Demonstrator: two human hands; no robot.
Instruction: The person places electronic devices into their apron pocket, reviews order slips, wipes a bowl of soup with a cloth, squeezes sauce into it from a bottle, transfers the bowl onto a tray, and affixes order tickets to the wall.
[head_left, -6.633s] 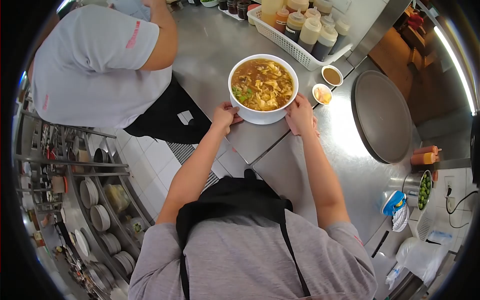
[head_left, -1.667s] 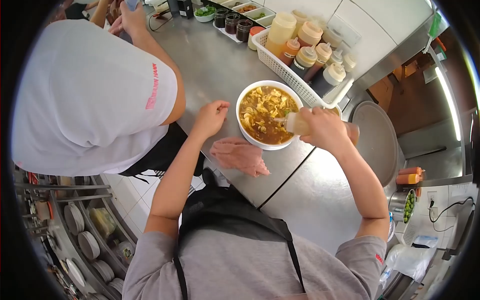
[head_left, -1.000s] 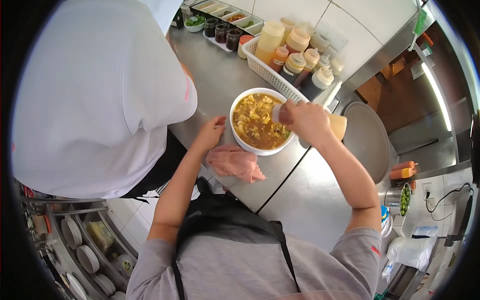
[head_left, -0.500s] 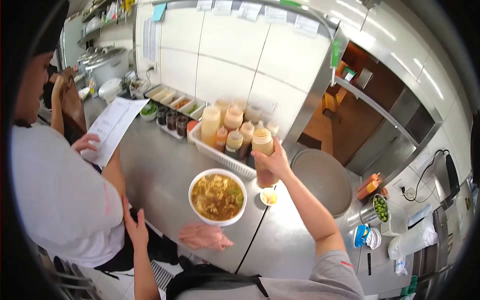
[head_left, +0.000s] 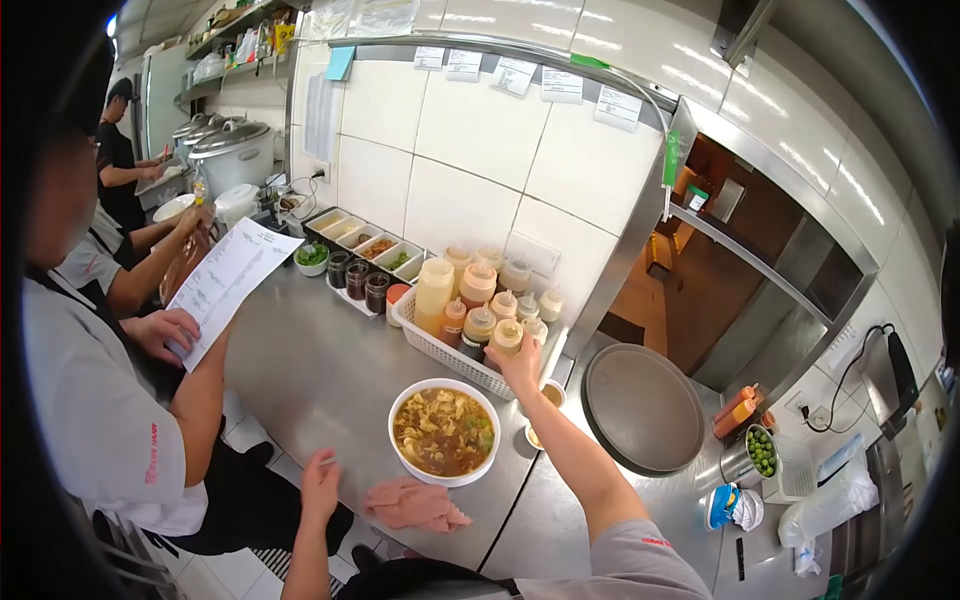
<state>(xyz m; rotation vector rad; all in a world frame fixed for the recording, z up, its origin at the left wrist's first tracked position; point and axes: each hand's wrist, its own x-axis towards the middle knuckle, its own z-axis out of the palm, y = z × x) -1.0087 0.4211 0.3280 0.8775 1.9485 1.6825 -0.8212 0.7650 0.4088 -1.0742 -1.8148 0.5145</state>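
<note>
My right hand (head_left: 522, 368) is closed round a squeeze bottle (head_left: 507, 336) at the front right of a white basket (head_left: 425, 343) crowded with other squeeze bottles. Beneath my right wrist, a small sauce cup (head_left: 534, 437) shows only in part. My left hand (head_left: 320, 487) hangs at the counter's near edge, fingers apart and holding nothing. Between my hands stands a white bowl (head_left: 444, 384) full of brown soup (head_left: 445, 432) with pale pieces and some green. A crumpled pink cloth (head_left: 415, 503) lies just in front of the bowl.
At my left a co-worker (head_left: 120, 420) holds a printed sheet (head_left: 232, 285) over the counter. Garnish trays (head_left: 365, 240) and dark jars (head_left: 358, 280) line the wall. Right of the basket are a round grey tray (head_left: 643, 408), limes (head_left: 762, 452) and a pass-through window (head_left: 690, 250).
My right hand has carried the bottle from above the small cup back and down to the basket. My left hand has moved right, away from the co-worker's arm. The view has shifted slightly.
</note>
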